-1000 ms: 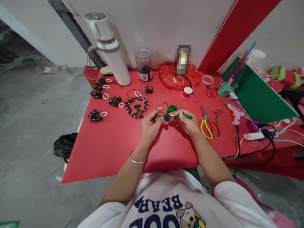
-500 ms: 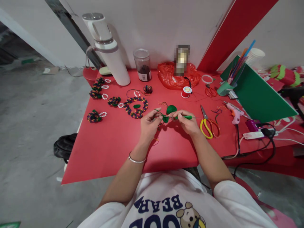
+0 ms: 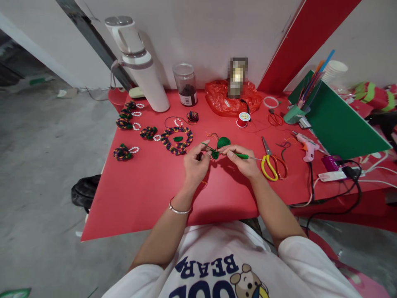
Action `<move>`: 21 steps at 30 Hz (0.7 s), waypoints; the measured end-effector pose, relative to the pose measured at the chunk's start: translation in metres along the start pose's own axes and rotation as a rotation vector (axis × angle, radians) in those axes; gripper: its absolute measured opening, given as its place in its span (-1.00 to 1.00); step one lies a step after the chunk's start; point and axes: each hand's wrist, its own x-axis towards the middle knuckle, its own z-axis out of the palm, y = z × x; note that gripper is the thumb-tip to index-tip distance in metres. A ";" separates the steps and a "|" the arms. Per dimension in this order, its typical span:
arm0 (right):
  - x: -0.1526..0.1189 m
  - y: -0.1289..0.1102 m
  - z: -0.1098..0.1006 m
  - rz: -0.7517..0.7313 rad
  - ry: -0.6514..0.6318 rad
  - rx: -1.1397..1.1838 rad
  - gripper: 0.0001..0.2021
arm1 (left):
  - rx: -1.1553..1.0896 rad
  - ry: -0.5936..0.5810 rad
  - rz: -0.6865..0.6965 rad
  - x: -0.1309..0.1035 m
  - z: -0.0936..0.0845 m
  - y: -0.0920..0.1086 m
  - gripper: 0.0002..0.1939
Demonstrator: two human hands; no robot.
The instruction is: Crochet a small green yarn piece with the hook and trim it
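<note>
Between my hands is a small green crocheted piece (image 3: 215,154), pinched by my left hand (image 3: 197,162) with green yarn running over its fingers. My right hand (image 3: 243,160) is closed on a crochet hook (image 3: 242,156) with a green grip, its tip at the piece. A green yarn ball (image 3: 223,142) lies just behind the fingertips. To the left are a braided multicolour ring (image 3: 167,145) with a green leaf-like piece (image 3: 178,139) inside it, and several yarn pieces with white bead loops (image 3: 123,152).
Yellow-and-red-handled scissors (image 3: 269,167), a pink glue gun (image 3: 307,148) and a power strip (image 3: 331,176) lie at right. Behind stand a white bottle (image 3: 150,85), a jar (image 3: 187,89), a red thread spool (image 3: 243,120) and a red plastic bag (image 3: 217,103).
The crochet hook has shifted slightly and tilted, its rear end lower. My right hand has moved a little left. The green piece has turned a little between my fingers.
</note>
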 end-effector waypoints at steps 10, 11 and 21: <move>-0.002 -0.002 0.013 -0.357 0.015 -0.311 -0.88 | -0.041 0.020 -0.076 0.000 0.002 0.003 -0.73; -0.002 -0.001 0.013 -0.394 0.011 -0.330 -0.88 | -0.052 0.017 -0.088 0.000 0.002 0.002 -0.70; -0.003 0.009 0.015 -0.438 -0.031 -0.402 -0.85 | -0.111 0.032 -0.153 0.004 -0.001 -0.006 -0.65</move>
